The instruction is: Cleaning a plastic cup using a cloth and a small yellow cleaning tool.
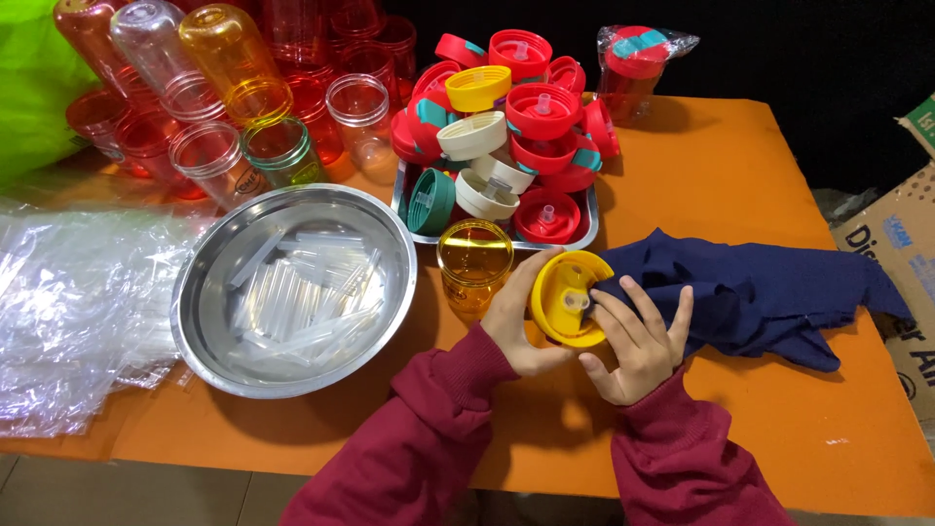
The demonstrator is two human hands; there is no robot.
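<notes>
My left hand grips a round yellow bottle lid by its edge, with the inside facing up. My right hand presses a dark blue cloth against the lid's right side, fingers spread over the cloth and the lid's rim. A small clear spout shows in the lid's middle. An amber-yellow bottle stands upright just left of the lid, without a lid on it.
A steel bowl holding several clear straws sits at the left. A metal tray piled with red, yellow, cream and green lids stands behind. Several lidless coloured bottles are stacked at the back left. Clear plastic bags lie far left, cardboard boxes at right.
</notes>
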